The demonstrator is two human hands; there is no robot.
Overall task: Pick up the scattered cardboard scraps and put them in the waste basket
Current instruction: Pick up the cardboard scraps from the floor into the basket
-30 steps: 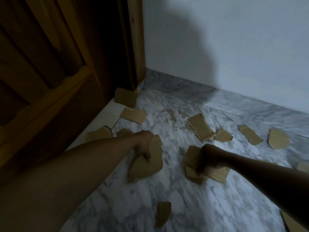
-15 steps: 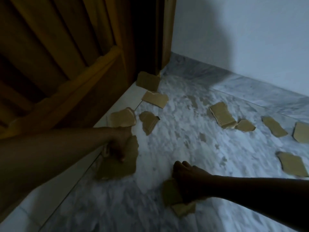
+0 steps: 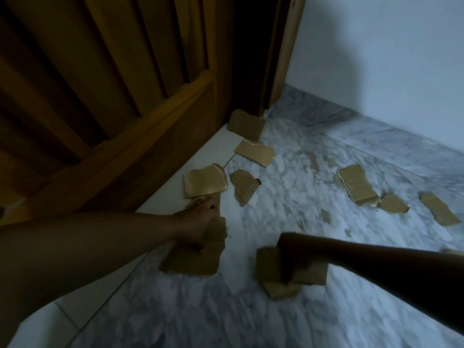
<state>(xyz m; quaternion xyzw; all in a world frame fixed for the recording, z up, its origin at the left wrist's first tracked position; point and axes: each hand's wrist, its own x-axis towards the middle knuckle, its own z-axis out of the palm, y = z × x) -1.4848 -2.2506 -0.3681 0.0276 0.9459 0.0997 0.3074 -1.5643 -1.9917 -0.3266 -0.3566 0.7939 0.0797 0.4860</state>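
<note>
- Brown slatted wooden door [image 3: 125, 96]: fills the upper left and serves as the reference landmark.
- Grey-white marble floor [image 3: 288, 212]: spreads out to the right of the door, under a pale wall [image 3: 376, 71].
- White threshold strip [image 3: 173, 194]: runs along the foot of the door.
- Left hand [image 3: 200, 217]: reaches in just below the door's bottom rail. Its grip is clenched round a bundle of torn brown cardboard scraps [image 3: 193, 259], which hangs beneath it at the strip's edge.
- Right hand [image 3: 291, 257]: well right of the door and deep in shadow. Its grip grasps a stack of brown cardboard pieces [image 3: 267, 264] above the floor.
- Folded brown scrap [image 3: 244, 125]: leans at the door's bottom corner.
- Flat rectangular brown scrap [image 3: 254, 153]: just out from that corner, on the floor.
- Curled brown scrap [image 3: 204, 182]: on the strip beside the door, just beyond the left fingertips.
- Jagged brown scrap [image 3: 243, 188]: just right of the curled one.
- Long corrugated brown scrap [image 3: 356, 184], small brown scrap [image 3: 393, 203] and narrow brown strip [image 3: 442, 209]: in a row far right of the door.
</note>
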